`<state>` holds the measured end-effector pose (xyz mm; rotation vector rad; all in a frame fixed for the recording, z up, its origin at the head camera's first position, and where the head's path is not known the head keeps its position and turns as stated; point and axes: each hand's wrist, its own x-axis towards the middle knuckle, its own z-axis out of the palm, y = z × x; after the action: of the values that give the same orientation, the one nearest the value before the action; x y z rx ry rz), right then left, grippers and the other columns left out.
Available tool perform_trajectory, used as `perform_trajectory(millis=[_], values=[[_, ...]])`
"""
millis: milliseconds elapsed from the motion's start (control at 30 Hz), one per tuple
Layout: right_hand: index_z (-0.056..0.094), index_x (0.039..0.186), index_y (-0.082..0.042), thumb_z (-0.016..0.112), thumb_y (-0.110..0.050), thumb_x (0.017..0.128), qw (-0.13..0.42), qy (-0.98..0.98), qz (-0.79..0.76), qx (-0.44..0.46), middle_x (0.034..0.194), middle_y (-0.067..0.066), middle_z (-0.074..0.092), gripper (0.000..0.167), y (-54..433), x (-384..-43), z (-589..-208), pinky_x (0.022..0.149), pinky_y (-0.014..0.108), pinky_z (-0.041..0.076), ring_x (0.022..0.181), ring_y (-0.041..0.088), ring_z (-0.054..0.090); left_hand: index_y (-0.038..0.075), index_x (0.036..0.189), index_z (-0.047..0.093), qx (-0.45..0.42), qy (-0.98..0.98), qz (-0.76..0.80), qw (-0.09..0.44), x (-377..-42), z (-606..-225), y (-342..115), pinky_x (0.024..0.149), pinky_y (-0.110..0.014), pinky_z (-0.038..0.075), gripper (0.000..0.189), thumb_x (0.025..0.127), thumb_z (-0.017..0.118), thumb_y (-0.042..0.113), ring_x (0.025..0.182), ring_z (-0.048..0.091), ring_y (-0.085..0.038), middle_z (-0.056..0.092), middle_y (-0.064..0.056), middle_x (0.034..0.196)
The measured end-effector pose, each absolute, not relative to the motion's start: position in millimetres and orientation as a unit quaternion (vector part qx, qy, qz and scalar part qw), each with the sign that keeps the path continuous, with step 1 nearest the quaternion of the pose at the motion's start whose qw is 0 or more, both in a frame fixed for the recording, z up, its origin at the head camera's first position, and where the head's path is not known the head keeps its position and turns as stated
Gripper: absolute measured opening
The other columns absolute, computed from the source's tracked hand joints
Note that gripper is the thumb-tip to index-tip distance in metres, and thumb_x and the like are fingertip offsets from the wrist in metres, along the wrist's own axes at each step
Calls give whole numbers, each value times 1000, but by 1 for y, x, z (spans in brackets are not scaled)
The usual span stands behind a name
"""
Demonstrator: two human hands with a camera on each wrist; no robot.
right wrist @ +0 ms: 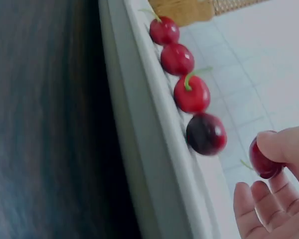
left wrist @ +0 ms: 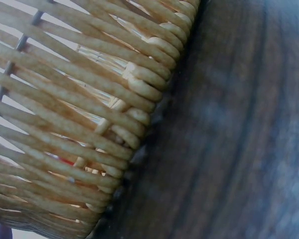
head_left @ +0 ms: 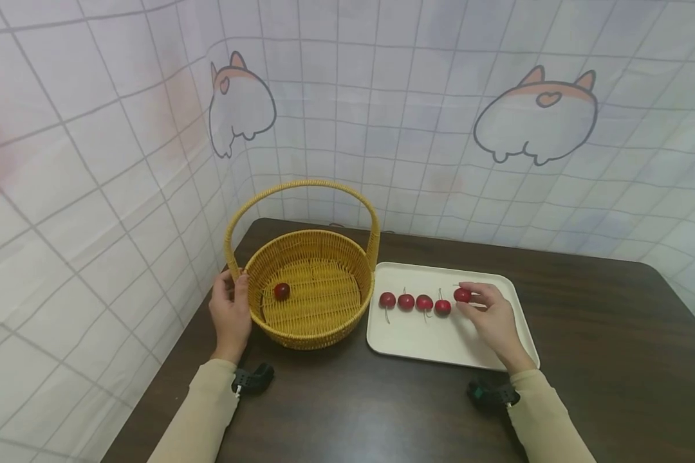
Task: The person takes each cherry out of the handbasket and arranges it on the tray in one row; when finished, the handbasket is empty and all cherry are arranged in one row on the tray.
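My right hand point(head_left: 492, 321) pinches a red cherry point(head_left: 462, 295) between thumb and fingers, over the right part of a cream tray point(head_left: 411, 344). The right wrist view shows this cherry point(right wrist: 261, 158) with its green stem, held apart from a row of several cherries point(right wrist: 192, 94) with stems. A yellow wicker basket point(head_left: 309, 339) with a tall hooped handle stands left of the tray. My left hand point(head_left: 231, 318) grips its left rim beside the foot of the handle. One dark red cherry point(head_left: 282, 291) lies inside. Woven basket wall point(left wrist: 79, 109) fills much of the left wrist view; the left hand is out of sight there.
Both basket and tray are on a dark brown wooden table point(head_left: 359, 411). A pale grid-patterned cloth point(head_left: 428, 193) with cartoon animals hangs behind the table and along its left side. The basket's right side sits close to the tray's left edge.
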<state>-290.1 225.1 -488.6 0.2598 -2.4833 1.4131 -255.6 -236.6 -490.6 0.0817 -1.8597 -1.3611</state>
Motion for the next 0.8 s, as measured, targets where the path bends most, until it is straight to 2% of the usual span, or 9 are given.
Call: perform_trajectory(millis=[233,367,500,633,800], values=[[64,123,-1,71,-6,88,125,-873,467,60,118,16,56,36,234,-292,-496,77,6,42,103,34,63,-2,119,58,38,-737,-540,405,-258,-492,-235,68,-19,41,33,101,54,25,83,55,-11,59,1,101],[64,122,-2,72,-8,87,115,-888,443,48,118,15,57,36,237,-291,-499,83,19,48,104,34,63,-7,119,57,33,-740,-535,408,-259,-492,-234,68,-18,41,31,102,53,19,82,54,-6,59,-4,101],[64,122,-6,73,-13,87,77,-897,435,31,119,14,60,37,239,-290,-500,85,32,49,104,29,62,-9,120,57,27,-737,-534,413,-258,-489,-235,70,-20,40,31,101,53,16,83,54,-4,60,-10,103],[63,123,-8,74,-14,86,50,-901,431,28,117,16,63,39,240,-290,-499,80,27,46,100,27,61,-4,121,58,30,-741,-528,414,-258,-488,-236,74,-20,41,32,101,53,20,86,54,-2,62,-9,106],[63,122,-7,75,-15,85,41,-904,425,36,114,17,64,40,241,-291,-498,78,24,46,98,27,61,-1,121,58,31,-739,-536,406,-257,-492,-238,74,-20,42,33,102,53,25,87,57,-6,62,-6,106]])
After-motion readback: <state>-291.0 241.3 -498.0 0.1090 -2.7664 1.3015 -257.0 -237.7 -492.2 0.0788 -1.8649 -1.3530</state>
